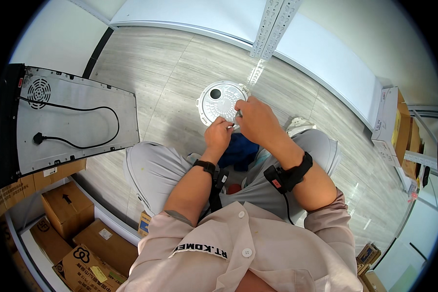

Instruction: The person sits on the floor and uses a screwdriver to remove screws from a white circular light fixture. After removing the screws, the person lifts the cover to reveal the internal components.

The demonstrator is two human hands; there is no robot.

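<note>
While hands grip rim, round white ribbed lid point(219, 102) faces up.

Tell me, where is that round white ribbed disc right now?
In the head view, the round white disc sits near the centre, over the grey floor past the person's knees, with the left hand and right hand at its near edge.

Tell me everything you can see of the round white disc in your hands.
The white disc looks like plastic, round, with fine ribs, a dark round hole near its upper left and small tabs on the rim. It is held facing up over the grey floor. The left hand and right hand grip its lower right edge.
</note>
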